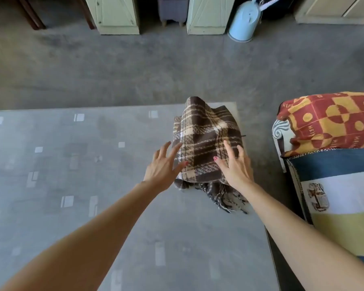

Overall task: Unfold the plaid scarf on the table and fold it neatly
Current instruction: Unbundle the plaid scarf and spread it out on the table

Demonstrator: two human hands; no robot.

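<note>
Flanking folded plaid scarf, spread left hand, right hand, seemingly touching

One plaid scarf, one table, two hands, one blue watering can

You have bare table to the left and near; the scarf fills its far right corner, the sofa blocks the right.
</note>
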